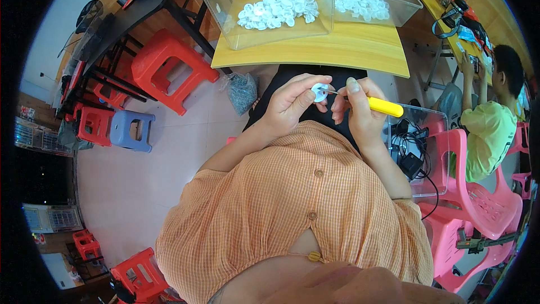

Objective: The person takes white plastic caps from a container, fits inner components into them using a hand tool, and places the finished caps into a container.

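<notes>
Between the thumb and fingers of my left hand (289, 104) is a small round white plastic piece (320, 92), cup-like with an opening facing right. My right hand (360, 104) grips a tool with a thick yellow handle (386, 107) and a thin metal shaft. The shaft points left, and its tip is at the white piece's opening; whether it goes inside is too small to tell. Both hands are above my lap, just in front of the table edge. Similar white pieces (278, 10) lie heaped in a clear plastic bin (270, 38) beyond my hands.
A second clear bin (402, 11) holds more white pieces on the yellow table (360, 50). At right, a clear box (433, 186) contains black cables, beside pink chairs (484, 208). Red stools (169, 62) and a blue stool (131, 129) stand left. Another person (489, 129) sits at the far right table.
</notes>
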